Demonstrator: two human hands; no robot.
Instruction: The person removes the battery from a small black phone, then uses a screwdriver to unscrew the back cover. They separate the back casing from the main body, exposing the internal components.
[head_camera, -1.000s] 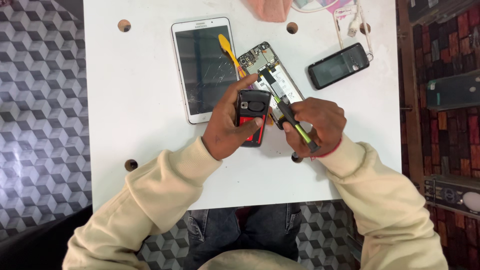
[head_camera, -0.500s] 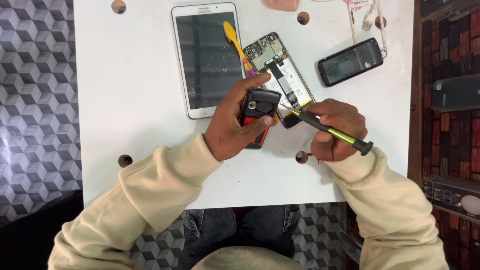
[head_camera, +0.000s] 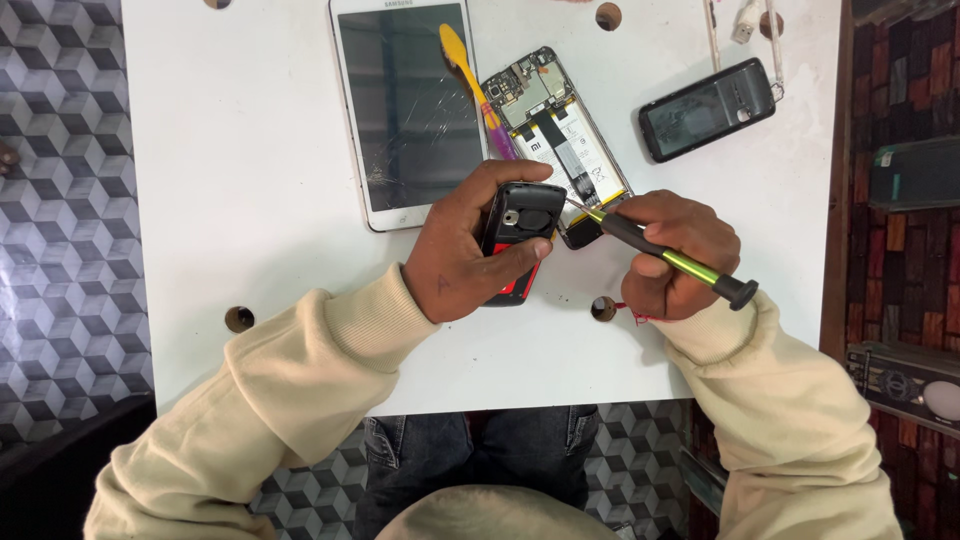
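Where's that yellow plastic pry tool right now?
In the head view, the yellow pry tool lies near the table's far edge, slanting across the cracked tablet's right edge beside the opened phone, beyond both hands.

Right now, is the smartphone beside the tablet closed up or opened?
Opened: the smartphone lies with its back cover off, battery and circuit board exposed, beside the tablet.

white table (head_camera: 250, 200) with tablet (head_camera: 405, 110), opened phone (head_camera: 560, 140), black phone (head_camera: 708, 108)
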